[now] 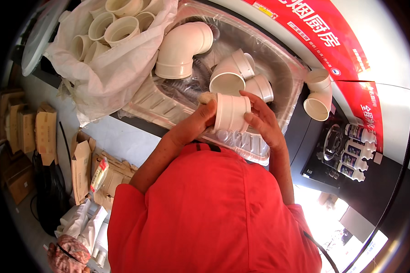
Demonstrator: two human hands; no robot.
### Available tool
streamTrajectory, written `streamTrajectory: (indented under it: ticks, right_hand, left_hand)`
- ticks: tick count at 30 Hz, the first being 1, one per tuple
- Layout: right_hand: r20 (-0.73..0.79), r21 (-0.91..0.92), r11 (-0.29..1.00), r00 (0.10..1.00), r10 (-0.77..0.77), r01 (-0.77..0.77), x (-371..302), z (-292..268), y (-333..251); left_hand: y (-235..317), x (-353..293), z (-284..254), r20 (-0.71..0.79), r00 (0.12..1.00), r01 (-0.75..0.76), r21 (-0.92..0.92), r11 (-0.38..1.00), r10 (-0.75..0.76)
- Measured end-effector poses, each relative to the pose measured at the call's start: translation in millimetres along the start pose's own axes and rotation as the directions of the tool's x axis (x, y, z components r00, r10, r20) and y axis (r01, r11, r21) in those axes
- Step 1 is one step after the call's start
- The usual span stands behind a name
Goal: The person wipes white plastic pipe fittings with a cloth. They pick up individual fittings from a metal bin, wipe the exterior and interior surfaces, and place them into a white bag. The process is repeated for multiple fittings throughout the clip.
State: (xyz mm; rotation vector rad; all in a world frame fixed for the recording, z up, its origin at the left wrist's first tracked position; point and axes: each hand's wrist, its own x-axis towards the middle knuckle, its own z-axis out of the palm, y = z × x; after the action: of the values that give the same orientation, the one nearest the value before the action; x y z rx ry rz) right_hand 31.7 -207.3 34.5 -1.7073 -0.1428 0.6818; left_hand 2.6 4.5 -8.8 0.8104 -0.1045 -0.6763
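In front of my chest I hold a cream plastic pipe fitting point(231, 113), a short ribbed sleeve lying on its side. My right hand point(266, 122) grips its right end, thumb and fingers closed on the wall. At its left end is my left hand point(199, 119), closed, with a tan cloth or sponge point(207, 97) pressed against the rim. Part of that hand is hidden behind the fitting. Just beyond, a pipe elbow point(227, 82) and a smaller fitting point(259, 87) lie in a plastic-wrapped sink point(143, 107). A large elbow point(184, 50) rests at the sink's left.
A white woven sack point(118, 68) full of pipe fittings stands at the far left. On the right side are a curved trap fitting point(318, 94) and several white bottles point(354, 152) by a black cooktop point(321, 168). Cardboard boxes point(81, 168) lie lower left.
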Motion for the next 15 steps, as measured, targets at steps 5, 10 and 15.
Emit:
streamTrajectory:
  ticks: [5,10,15]
  right_hand:
    - [-0.038,0.105,0.978,0.982,0.187,-0.182,2.7,-0.8,4.0]
    - [-0.063,-0.045,0.995,0.994,-0.089,0.087,-0.3,9.9,-1.5]
    - [0.019,0.019,0.988,0.988,0.151,-0.151,2.3,-7.4,2.1]
  left_hand:
    - [-15.9,-2.2,-8.2,-0.032,0.998,0.059,-0.020,0.998,-0.059]
    - [3.2,3.9,-2.5,0.033,0.999,0.002,-0.173,0.985,0.004]
    - [-6.7,-2.4,1.1,-0.063,0.997,0.048,0.033,0.998,-0.046]
